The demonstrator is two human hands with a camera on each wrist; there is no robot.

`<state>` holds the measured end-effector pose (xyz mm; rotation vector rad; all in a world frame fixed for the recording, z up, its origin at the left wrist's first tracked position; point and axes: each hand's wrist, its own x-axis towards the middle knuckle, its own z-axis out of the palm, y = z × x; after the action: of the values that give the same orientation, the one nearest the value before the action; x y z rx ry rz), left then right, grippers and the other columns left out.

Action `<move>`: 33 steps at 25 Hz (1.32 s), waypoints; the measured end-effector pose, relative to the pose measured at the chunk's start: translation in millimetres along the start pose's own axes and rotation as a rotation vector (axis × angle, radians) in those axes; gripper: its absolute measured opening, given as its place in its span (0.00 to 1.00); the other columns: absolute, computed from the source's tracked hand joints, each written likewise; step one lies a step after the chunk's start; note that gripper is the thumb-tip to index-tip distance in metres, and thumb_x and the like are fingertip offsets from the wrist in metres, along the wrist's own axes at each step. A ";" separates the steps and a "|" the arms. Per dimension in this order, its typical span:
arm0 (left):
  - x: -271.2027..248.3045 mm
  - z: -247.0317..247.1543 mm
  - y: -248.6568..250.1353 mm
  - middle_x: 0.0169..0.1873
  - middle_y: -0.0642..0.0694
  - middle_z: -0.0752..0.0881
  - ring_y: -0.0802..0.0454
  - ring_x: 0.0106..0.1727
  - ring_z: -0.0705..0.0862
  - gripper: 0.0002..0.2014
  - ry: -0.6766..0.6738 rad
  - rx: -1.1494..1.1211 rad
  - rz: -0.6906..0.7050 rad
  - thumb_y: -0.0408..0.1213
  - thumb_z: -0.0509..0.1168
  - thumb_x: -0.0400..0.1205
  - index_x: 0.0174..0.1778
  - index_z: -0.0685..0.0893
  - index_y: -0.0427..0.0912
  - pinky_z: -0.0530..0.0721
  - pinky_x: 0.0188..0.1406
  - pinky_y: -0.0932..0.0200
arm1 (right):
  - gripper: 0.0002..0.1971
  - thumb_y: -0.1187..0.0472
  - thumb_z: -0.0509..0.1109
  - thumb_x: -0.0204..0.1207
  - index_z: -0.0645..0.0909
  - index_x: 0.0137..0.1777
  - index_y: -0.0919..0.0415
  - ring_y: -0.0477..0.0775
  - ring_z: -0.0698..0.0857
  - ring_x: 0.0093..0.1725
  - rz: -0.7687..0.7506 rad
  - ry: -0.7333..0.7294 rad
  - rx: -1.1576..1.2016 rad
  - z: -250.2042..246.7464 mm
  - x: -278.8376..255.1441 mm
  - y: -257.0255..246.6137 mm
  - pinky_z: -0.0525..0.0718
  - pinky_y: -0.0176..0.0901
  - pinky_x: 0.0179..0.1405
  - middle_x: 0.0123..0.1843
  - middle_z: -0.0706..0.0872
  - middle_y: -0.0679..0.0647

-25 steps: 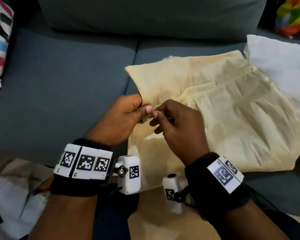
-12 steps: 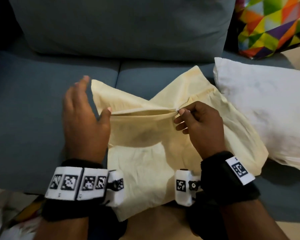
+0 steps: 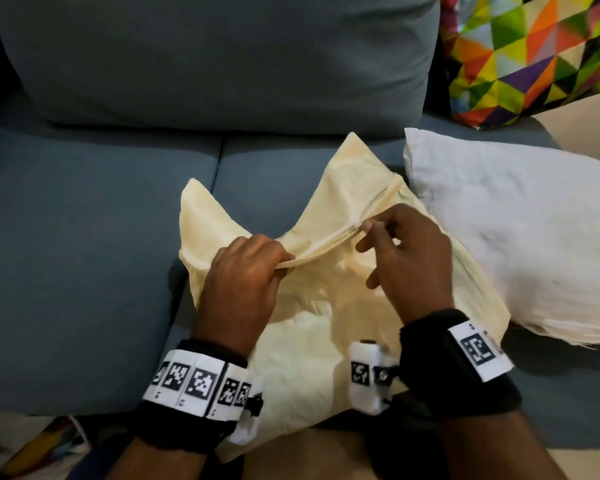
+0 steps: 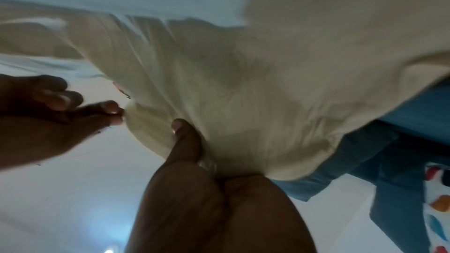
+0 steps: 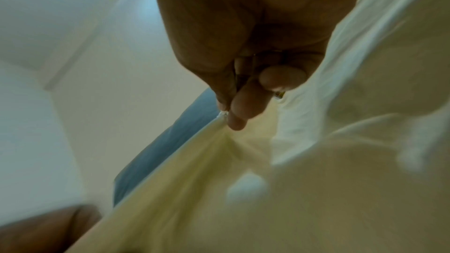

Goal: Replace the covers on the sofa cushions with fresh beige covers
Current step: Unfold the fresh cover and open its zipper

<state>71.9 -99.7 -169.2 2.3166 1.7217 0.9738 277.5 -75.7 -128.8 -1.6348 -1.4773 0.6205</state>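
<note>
A beige cushion cover (image 3: pixel 326 327) lies rumpled on the blue sofa seat (image 3: pixel 84 271), its open edge lifted between my hands. My left hand (image 3: pixel 278 265) grips that edge with curled fingers; the left wrist view shows its thumb pressed into the beige cover (image 4: pixel 243 76). My right hand (image 3: pixel 368 230) pinches the same edge further right, the other fingers spread loose. In the right wrist view the right hand (image 5: pixel 226 114) pinches the beige cover (image 5: pixel 219 180) at its seam. A bare white cushion insert (image 3: pixel 520 244) lies on the seat to the right, touching the cover.
A grey-blue back cushion (image 3: pixel 215 60) stands behind the cover. A cushion in bright triangle print (image 3: pixel 534 53) leans at the back right. Coloured fabric (image 3: pixel 42 452) lies on the floor at the lower left. The left seat cushion holds nothing.
My left hand, open beside the cover half a second ago, now grips its edge. The right hand kept its pinch and drew the edge rightward. The head view shifted left and up.
</note>
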 end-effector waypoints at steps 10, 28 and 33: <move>-5.3 -38.0 -19.9 0.44 0.53 0.87 0.42 0.48 0.84 0.06 0.143 0.142 -0.152 0.39 0.66 0.78 0.44 0.88 0.49 0.71 0.48 0.46 | 0.05 0.57 0.69 0.81 0.81 0.43 0.55 0.45 0.88 0.27 -0.015 0.182 -0.052 -58.1 24.2 12.7 0.89 0.53 0.39 0.36 0.89 0.45; -35.0 -43.1 -94.2 0.42 0.47 0.91 0.44 0.44 0.88 0.18 -0.207 -0.379 -1.146 0.54 0.71 0.66 0.43 0.86 0.45 0.86 0.48 0.51 | 0.10 0.56 0.63 0.82 0.86 0.55 0.46 0.57 0.87 0.55 -0.459 -0.731 -0.702 90.9 37.8 -76.9 0.85 0.51 0.54 0.53 0.90 0.49; -20.6 -71.5 -70.1 0.49 0.39 0.89 0.38 0.53 0.87 0.11 0.116 -0.763 -1.081 0.35 0.66 0.66 0.45 0.81 0.46 0.85 0.59 0.40 | 0.08 0.50 0.67 0.82 0.87 0.51 0.47 0.54 0.85 0.49 -0.499 -0.666 -0.601 48.5 33.8 -119.6 0.85 0.51 0.52 0.49 0.90 0.46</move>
<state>-27.9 -113.5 -151.9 0.6994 1.7791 1.1653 177.7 -34.9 -50.3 -1.4250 -2.6575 0.4720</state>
